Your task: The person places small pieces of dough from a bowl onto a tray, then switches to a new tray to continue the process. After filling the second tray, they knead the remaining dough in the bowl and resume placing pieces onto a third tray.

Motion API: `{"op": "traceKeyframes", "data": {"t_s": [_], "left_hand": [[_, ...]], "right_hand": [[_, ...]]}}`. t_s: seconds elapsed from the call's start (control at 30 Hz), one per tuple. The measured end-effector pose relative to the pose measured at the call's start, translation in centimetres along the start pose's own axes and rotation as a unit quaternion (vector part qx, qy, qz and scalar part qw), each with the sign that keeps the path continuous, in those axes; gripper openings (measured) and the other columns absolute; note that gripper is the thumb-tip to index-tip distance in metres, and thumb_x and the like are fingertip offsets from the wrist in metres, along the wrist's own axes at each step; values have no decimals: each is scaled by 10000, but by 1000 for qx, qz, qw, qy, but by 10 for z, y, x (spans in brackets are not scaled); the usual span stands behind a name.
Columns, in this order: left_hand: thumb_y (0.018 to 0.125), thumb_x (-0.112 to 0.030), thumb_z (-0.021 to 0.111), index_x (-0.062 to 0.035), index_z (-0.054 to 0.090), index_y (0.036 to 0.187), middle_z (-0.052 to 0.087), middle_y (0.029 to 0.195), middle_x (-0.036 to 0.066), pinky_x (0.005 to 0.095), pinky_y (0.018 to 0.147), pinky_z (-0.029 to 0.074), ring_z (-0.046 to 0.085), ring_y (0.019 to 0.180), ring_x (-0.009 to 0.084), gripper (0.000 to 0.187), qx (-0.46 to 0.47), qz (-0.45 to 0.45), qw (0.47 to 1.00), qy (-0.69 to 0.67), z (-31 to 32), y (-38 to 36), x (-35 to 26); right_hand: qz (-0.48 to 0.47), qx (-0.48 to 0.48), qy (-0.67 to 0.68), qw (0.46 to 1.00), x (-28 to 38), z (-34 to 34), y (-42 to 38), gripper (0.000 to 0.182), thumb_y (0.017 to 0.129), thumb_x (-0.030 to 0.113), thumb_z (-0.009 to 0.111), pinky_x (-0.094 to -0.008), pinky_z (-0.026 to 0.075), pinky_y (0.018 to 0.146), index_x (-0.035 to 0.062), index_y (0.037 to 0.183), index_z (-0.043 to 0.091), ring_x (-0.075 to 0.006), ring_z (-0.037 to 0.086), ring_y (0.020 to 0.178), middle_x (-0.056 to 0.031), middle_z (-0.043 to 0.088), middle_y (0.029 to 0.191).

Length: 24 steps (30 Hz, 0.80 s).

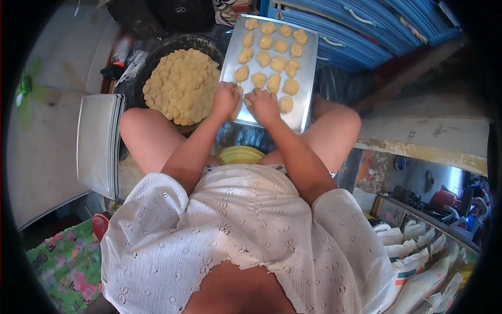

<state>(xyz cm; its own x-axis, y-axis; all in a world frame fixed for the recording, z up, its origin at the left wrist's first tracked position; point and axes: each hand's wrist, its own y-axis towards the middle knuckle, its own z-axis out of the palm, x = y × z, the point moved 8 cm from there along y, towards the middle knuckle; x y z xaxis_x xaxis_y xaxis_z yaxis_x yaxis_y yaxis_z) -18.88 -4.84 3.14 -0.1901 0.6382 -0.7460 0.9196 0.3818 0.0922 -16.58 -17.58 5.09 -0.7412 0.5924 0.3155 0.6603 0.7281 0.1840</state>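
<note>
A metal baking tray lies in front of me, with several lumps of yellowish dough set out in rough rows. Over its near left corner, my left hand is closed around a piece of dough, part of which shows beside the fingers. Close by on the right, my right hand has its fingers curled over a small dough lump at the tray's near edge. To the left of the tray stands a wide dark basin heaped with a large mass of dough.
A stack of metal trays leans at the left beside my knee. Below my hands, a yellow bowl sits between my legs. Blue drawers stand behind the tray at the right. Several packed bags are at the lower right.
</note>
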Motion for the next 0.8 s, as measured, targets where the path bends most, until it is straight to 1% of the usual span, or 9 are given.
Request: {"op": "traceKeyframes", "data": {"t_s": [0.1, 0.17, 0.27, 0.4, 0.47, 0.6, 0.7, 0.77, 0.8], "left_hand": [[714, -105, 620, -26, 610, 999, 552, 980, 198, 398, 806, 447, 553, 902, 357, 296, -8, 6, 997, 76, -9, -3, -3], [714, -122, 627, -25, 606, 1011, 554, 974, 204, 402, 802, 447, 556, 897, 356, 314, 61, -30, 996, 62, 2, -5, 11], [697, -140, 658, -15, 612, 1014, 585, 906, 188, 387, 757, 463, 580, 861, 329, 344, 55, -25, 996, 67, 3, -4, 12], [715, -148, 664, -9, 602, 1030, 598, 905, 190, 383, 742, 468, 593, 830, 325, 350, 48, -3, 997, 56, 8, -1, 25], [732, -160, 672, -3, 593, 1037, 615, 896, 183, 363, 706, 478, 613, 790, 284, 352, 102, -67, 992, -29, 15, 3, 46], [737, -182, 643, -6, 612, 983, 617, 728, 156, 360, 645, 484, 612, 680, 274, 304, 66, -96, 982, -145, 9, 7, 62], [792, -235, 621, 5, 605, 976, 619, 721, 148, 337, 607, 487, 612, 664, 241, 303, 86, -84, 993, 23, -26, 5, 23], [832, -300, 592, 5, 592, 982, 621, 757, 120, 291, 563, 482, 606, 655, 202, 340, 232, -309, 914, -122, -20, -19, 25], [832, -300, 592, 5, 592, 982, 621, 757, 120, 291, 563, 482, 606, 655, 202, 340, 230, -312, 913, -124, -22, -22, 28]], "right_hand": [[-13, 27, -4, 1000, -4, 12, 2, 273, 699, 118, 596, -384, 363, 812, 156, 970, 602, -222, 504, 965, -41, 542, 1011], [-31, 37, -2, 999, -2, 16, 0, 270, 694, 103, 588, -383, 364, 813, 147, 959, 602, -225, 503, 966, -44, 544, 1005], [-48, -35, -18, 998, 12, -7, -5, 251, 691, 128, 603, -379, 366, 812, 127, 942, 598, -228, 508, 957, -55, 548, 981], [-86, 59, 56, 993, 41, 6, -5, 324, 684, 241, 656, -383, 372, 798, 120, 975, 579, -241, 520, 921, -68, 549, 973], [-60, 64, 43, 995, 39, 13, -7, 348, 686, 257, 657, -379, 372, 793, 115, 991, 570, -239, 528, 895, -72, 562, 964], [-72, 69, 11, 995, 44, 17, -8, 337, 690, 256, 661, -377, 373, 794, 114, 982, 575, -232, 538, 897, -72, 583, 918], [-68, 46, 31, 996, 45, 10, -4, 309, 705, 245, 662, -387, 408, 747, 98, 964, 583, -258, 559, 854, -92, 590, 845], [-19, -20, 227, 973, 34, 0, 1, 335, 701, 237, 685, -391, 445, 719, 79, 980, 590, -292, 578, 827, -120, 599, 847], [-20, -16, 228, 973, 35, -7, 3, 335, 701, 237, 685, -391, 445, 719, 79, 980, 590, -292, 578, 827, -120, 599, 847]]}}
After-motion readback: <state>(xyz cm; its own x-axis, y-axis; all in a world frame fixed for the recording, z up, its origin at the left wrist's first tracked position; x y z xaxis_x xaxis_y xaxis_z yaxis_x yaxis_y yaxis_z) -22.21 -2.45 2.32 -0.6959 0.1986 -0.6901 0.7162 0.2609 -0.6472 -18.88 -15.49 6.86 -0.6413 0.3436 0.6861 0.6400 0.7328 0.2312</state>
